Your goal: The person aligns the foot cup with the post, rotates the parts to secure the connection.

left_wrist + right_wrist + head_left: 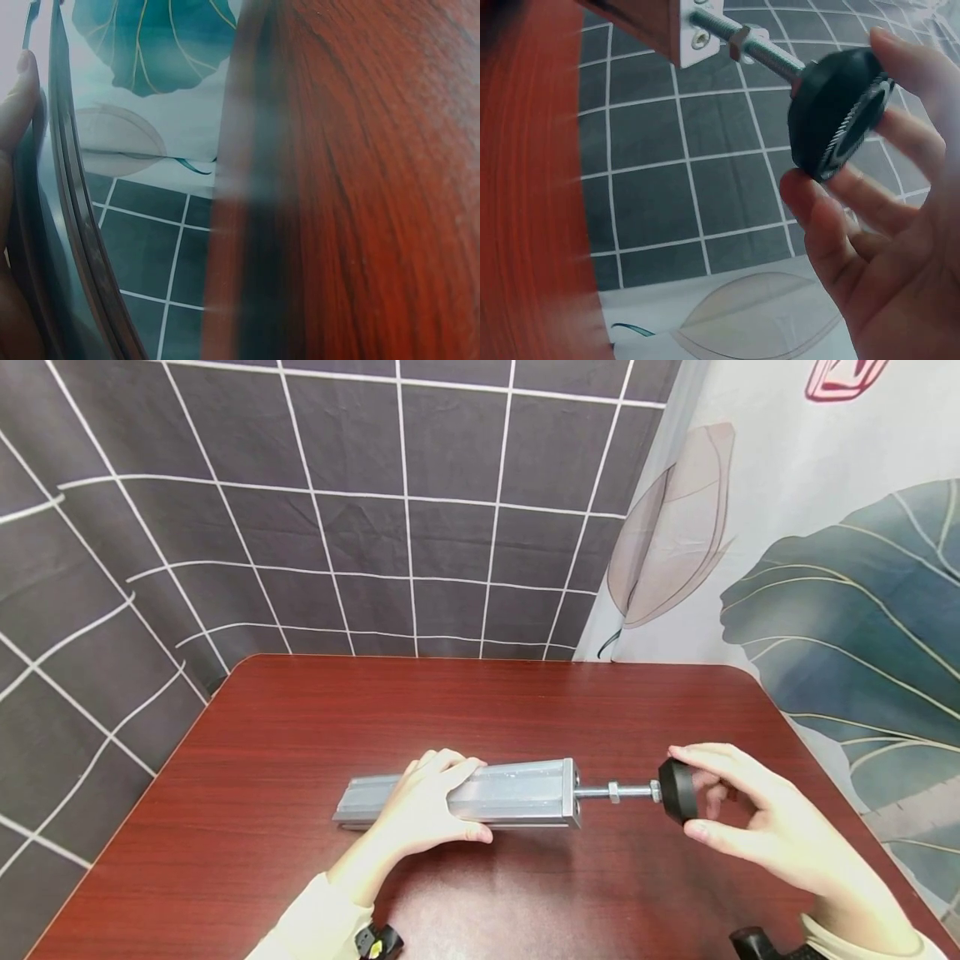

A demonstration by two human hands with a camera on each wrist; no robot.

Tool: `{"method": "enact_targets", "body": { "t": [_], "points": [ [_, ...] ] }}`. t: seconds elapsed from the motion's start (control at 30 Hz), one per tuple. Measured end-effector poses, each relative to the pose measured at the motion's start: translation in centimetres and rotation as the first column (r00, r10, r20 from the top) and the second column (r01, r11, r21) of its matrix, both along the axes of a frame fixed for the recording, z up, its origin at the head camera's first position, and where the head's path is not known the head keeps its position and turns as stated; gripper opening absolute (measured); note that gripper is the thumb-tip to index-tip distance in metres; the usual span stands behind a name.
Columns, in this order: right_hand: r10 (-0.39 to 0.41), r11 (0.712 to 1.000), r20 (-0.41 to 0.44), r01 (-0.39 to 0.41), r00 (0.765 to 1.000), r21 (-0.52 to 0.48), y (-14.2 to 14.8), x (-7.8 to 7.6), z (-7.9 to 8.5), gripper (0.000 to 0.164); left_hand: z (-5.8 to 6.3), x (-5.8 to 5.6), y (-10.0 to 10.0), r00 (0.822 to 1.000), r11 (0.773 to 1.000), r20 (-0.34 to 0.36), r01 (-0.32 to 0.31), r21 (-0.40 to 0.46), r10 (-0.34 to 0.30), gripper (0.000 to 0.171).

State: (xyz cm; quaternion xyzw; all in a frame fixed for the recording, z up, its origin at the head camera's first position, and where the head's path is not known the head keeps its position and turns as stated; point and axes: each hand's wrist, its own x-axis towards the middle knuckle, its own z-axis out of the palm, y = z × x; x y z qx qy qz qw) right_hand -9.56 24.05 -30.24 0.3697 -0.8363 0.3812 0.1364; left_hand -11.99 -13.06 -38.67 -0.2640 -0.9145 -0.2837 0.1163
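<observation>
A silver aluminium profile (521, 789) lies sideways close over the table, its end plate (572, 793) facing right. From that plate a threaded rod (637, 791) sticks out, bearing a hex nut (614, 792) partway along. At the rod's outer end sits a black levelling foot (678, 791). My left hand (427, 810) grips the profile from above, thumb on the near side and fingers over the top. Between thumb and fingertips, my right hand (776, 822) pinches the foot's rim. The right wrist view shows the ribbed underside of the foot (832, 112) facing the palm.
The red-brown wooden table (480, 710) extends around the profile on all sides. Behind it hangs a dark grid-patterned curtain (360, 527), and a white leaf-print curtain (825, 610) hangs to the right. Black wrist devices show at both cuffs.
</observation>
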Motion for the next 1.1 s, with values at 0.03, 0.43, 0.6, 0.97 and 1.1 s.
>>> {"method": "enact_targets", "body": {
  "t": [0.03, 0.43, 0.6, 0.97, 1.1],
  "points": [
    [-0.039, 0.999, 0.029, 0.039, 0.999, -0.008, -0.2, 0.2, -0.1, 0.075, 0.0, 0.0, 0.0, 1.000, 1.000, -0.001, -0.001, -0.002, 0.001, 0.079],
    [-0.161, 0.983, 0.171, 0.172, 0.972, -0.056, -1.2, 0.7, -0.3, 0.061, -0.1, 0.0, -0.1, 1.000, 1.000, 0.007, -0.014, -0.008, 0.014, 0.080],
    [-0.071, 0.997, 0.129, 0.069, 0.989, 0.017, -0.5, 0.5, 0.3, 0.088, -0.1, 0.0, -0.1, 1.000, 1.000, 0.003, -0.014, 0.003, 0.014, 0.080],
    [0.178, 0.984, -0.088, -0.177, 0.980, 0.021, 0.1, -0.1, 0.2, 0.044, -0.1, -0.1, -0.1, 1.000, 1.000, -0.005, -0.004, -0.005, 0.004, 0.080],
    [0.105, 0.993, -0.054, -0.101, 0.993, 0.057, 0.1, 0.0, 0.3, 0.053, -0.1, -0.1, -0.1, 1.000, 1.000, 0.000, -0.005, -0.004, 0.005, 0.080]
  ]
}}
